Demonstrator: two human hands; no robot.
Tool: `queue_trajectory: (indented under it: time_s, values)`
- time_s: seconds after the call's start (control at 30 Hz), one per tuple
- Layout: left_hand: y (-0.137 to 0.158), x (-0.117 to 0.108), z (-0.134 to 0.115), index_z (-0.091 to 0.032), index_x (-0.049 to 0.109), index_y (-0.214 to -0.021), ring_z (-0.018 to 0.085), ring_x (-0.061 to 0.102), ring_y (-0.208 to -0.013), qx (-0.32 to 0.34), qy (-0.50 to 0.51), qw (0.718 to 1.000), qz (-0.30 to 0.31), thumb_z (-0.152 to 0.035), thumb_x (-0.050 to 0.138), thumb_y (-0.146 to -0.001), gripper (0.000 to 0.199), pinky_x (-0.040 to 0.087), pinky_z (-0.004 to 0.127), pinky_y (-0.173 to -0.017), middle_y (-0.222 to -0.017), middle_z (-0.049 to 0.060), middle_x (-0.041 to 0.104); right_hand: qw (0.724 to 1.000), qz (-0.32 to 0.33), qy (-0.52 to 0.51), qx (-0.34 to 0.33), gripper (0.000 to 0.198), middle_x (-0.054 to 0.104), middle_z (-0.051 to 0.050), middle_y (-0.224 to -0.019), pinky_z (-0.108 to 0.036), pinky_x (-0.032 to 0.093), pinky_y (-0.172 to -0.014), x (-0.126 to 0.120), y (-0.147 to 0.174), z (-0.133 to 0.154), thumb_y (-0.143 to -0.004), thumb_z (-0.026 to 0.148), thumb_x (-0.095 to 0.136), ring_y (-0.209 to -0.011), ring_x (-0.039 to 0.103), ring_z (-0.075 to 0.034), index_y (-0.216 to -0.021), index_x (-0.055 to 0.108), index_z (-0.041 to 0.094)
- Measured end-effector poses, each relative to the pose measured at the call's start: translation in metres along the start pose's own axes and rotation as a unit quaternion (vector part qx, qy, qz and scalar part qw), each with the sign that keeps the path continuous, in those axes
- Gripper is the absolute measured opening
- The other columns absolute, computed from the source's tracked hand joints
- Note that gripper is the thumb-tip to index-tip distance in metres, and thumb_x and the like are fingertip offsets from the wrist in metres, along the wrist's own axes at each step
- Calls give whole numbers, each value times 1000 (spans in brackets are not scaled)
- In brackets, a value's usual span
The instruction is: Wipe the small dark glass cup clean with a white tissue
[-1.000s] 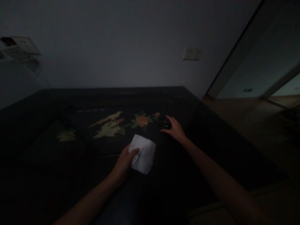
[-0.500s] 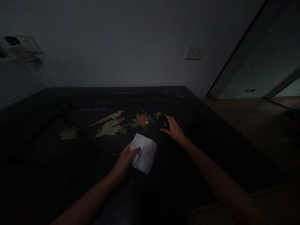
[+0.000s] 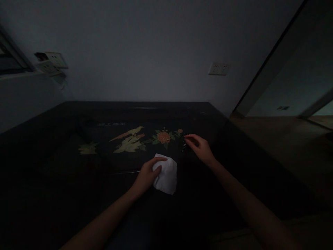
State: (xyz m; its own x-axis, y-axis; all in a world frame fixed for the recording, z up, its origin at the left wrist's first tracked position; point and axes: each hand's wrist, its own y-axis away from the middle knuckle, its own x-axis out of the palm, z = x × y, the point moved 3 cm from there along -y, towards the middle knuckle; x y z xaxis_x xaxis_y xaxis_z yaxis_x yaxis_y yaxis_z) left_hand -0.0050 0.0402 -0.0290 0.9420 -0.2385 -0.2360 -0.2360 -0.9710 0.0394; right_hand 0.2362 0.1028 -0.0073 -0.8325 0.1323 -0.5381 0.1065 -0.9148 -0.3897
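A white piece of tissue [image 3: 168, 178] is in my left hand [image 3: 146, 175], gripped between thumb and fingers above the dark surface. To the right, my right hand [image 3: 201, 147] has thumb and fingertips pinched together at a dark, glinting strand-like thing [image 3: 184, 147]. Its exact kind is too dark to make out. Below and between the hands lies a glossy black tabletop [image 3: 101, 180] with a picture of a bird [image 3: 136, 131] and an orange flower [image 3: 163, 137].
A pale wall [image 3: 140, 55] stands behind the table, with a socket plate [image 3: 219, 68] on the right and more sockets [image 3: 56, 59] on the left. A wooden floor [image 3: 262, 135] lies beyond the table's right edge. The room is dim.
My right hand went from a wide grasp around a dark, shiny round thing to a fingertip pinch. The left index finger now lies along the tissue's top. The view has shifted slightly.
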Motion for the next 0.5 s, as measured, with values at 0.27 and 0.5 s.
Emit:
queue_trajectory:
  time_s: [0.27, 0.5]
  values:
    - [0, 3, -1, -21, 59, -128, 24, 62, -104, 1, 138, 990, 27, -22, 66, -72, 57, 49, 36, -89, -127, 10, 63, 900, 239, -292, 218, 37, 64, -7, -114, -34, 55, -76, 33, 53, 22, -73, 37, 72, -99, 63, -20, -106, 65, 22]
    - [10, 27, -9, -21, 45, -140, 16, 61, -83, 7, 99, 988, 118, -16, 67, -69, 75, 49, 26, -74, -114, 8, 65, 892, 174, -339, 242, 48, 66, -2, -86, -28, 48, -68, 12, 65, 15, -61, 32, 81, -77, 62, -16, -104, 66, 18]
